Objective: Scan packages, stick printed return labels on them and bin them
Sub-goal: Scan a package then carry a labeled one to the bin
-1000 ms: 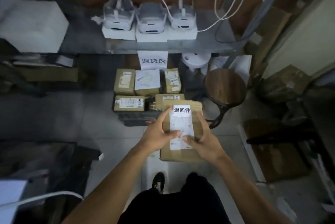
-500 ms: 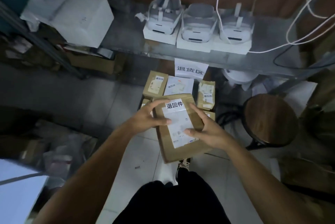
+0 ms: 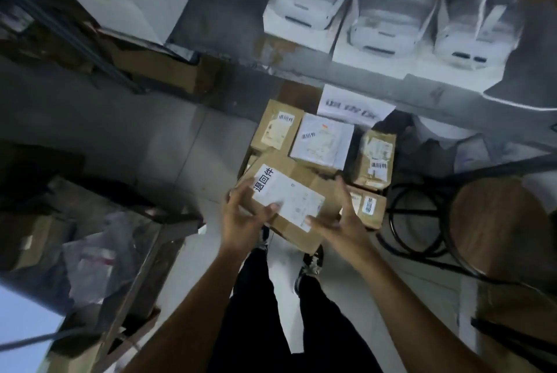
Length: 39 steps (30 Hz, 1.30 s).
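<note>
Package: brown cardboard box [image 3: 297,191] with a white printed return label [image 3: 287,195] stuck on its top face, held in the air just above the near edge of the stack of labelled parcels [image 3: 319,143] on the floor.
Long axis: runs slantwise, far-left corner towards the stack, near-right corner towards the person's feet.
Left hand [image 3: 244,215]: its grip clasps the box's left side, thumb laid on the label's near edge.
Right hand [image 3: 342,217]: fingers nearly straight, cradling the box's right side and near corner rather than clenching it.
Key relation: box lies between both hands, about equally near each; the stack lies straight beyond it.
Step, as I judge: labelling done, setting down among the returns comes next.
Beyond the stack: white paper sign [image 3: 355,105], blurred, hanging from the grey shelf [image 3: 376,86].
</note>
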Motion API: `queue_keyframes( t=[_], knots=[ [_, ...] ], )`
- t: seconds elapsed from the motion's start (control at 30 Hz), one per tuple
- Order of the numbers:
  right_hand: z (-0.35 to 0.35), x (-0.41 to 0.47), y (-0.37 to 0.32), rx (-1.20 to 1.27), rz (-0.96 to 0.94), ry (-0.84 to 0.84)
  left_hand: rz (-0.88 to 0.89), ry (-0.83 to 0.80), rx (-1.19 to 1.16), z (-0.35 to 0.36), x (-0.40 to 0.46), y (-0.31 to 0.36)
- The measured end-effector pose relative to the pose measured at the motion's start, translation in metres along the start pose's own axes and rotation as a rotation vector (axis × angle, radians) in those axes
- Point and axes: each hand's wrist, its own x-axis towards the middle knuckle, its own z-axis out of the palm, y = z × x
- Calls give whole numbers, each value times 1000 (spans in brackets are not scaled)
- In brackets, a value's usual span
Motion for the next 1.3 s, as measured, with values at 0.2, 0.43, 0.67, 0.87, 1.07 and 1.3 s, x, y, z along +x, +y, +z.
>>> queue_keyframes(
  t=[0.2,0.43,0.67,0.87,1.07,1.3],
  knots=[
    [62,81,47,-84,120,-61,-124,93,119,0,59,-80],
    [98,194,113,-154,67,-62,-114,40,184,5,158,-169],
    [103,239,151,-209,13,-10,-9,51,151,26,193,-221],
    [100,240,152,-259,2,-24,-24,79,119,30,185,-224],
    [99,242,151,-288,19,-26,-4,84,190,32,182,-226],
    [98,241,147,-406,32,-30,66,12,312,20,178,-220]
  ],
)
